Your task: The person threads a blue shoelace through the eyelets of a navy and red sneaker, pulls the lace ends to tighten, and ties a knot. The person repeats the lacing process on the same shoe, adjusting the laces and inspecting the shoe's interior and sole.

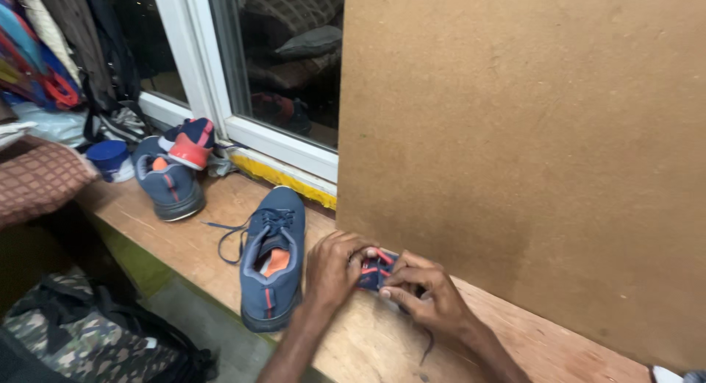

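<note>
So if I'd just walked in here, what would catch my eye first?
Probably the big brown board leaning upright on the right, filling half the view. At its foot, the left hand and right hand pinch a dark blue shoe with red trim on the wooden ledge. Beside them lies a matching blue shoe, laces loose, with two more shoes piled by the window.

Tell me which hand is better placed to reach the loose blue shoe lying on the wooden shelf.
Left. The left hand sits right beside the blue shoe; the right hand lies farther away, on the far side of the small shoe that both hands grip.
</note>
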